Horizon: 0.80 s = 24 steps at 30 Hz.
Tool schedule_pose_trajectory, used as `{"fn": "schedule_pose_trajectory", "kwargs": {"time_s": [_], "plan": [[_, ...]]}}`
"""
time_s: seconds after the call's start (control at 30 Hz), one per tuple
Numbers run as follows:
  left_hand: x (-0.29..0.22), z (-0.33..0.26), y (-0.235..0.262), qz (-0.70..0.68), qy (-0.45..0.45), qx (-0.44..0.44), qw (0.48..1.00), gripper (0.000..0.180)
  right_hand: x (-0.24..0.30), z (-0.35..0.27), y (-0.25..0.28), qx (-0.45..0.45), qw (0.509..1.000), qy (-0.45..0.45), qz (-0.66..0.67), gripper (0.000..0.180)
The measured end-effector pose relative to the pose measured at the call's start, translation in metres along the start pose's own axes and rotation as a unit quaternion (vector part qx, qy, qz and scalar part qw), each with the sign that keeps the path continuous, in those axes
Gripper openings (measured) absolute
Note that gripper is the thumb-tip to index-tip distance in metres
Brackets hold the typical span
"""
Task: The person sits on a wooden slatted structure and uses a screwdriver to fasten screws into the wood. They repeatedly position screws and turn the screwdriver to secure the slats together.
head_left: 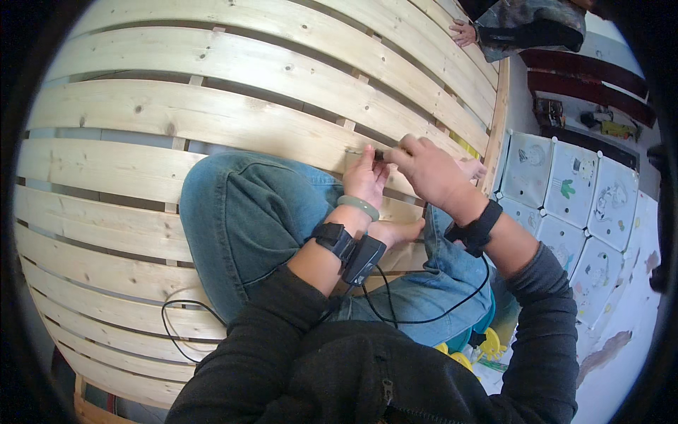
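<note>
Person sits cross-legged in blue jeans (pixel 247 212) on a pale wooden slat frame (pixel 212 120), both hands meeting at one slat edge in front of the knees.

Left hand (pixel 365 180): fingers straight-ish and pressed together, tips up against the slat edge, thumb side toward the other hand. It touches a small dark object (pixel 378 154) right at its fingertips; too small to tell what it is, or whether the left fingers actually pinch it or just steady it. Pale green bangle (pixel 358 206) on the wrist, and below that a black strap with a small black device (pixel 362 259), cable (pixel 424 311) running off it across the lap.

Right hand (pixel 431 173): curled, fingers folded in, thumb and forefinger closed to a pinch at the far-left tip of the hand, just beside the left fingertips. The pinch sits at the same small dark object; grip looks tight, but the contact itself is partly hidden by the knuckles. Black wrist strap (pixel 479 230) on this arm too.

The dark object lies on the slat edge, between the two sets of fingertips, just beyond them.

Bare foot (pixel 395 232) shows below the left wrist. Right of the right hand: frame side rail (pixel 498 127), then white floor mats with drawings (pixel 565 191). Far beyond the fingers, top edge, another person's hand (pixel 462 32) rests on the slats.
</note>
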<state>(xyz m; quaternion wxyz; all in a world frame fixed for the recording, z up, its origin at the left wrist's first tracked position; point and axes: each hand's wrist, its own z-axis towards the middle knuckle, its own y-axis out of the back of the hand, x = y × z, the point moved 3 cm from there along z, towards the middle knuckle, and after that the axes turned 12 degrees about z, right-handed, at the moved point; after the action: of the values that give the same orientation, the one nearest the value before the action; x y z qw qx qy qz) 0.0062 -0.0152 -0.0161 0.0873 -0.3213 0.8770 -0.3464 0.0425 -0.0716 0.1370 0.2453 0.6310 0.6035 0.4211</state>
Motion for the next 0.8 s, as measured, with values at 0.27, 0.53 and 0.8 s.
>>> {"fn": "schedule_pose_trajectory", "kwargs": {"time_s": [0.27, 0.53, 0.8], "plan": [[-0.005, -0.006, -0.006, -0.049, 0.062, 0.071, 0.994, 0.022, 0.000, 0.013, -0.009, 0.018, 0.990, -0.134, 0.048, 0.032], [0.001, 0.006, -0.001, 0.030, 0.029, 0.173, 0.984, 0.022, 0.012, -0.009, 0.001, -0.036, 0.984, -0.005, 0.176, 0.022], [0.002, 0.003, 0.003, -0.033, 0.085, 0.143, 0.985, 0.024, 0.004, 0.004, -0.015, -0.079, 0.995, -0.063, -0.010, 0.020]]}}
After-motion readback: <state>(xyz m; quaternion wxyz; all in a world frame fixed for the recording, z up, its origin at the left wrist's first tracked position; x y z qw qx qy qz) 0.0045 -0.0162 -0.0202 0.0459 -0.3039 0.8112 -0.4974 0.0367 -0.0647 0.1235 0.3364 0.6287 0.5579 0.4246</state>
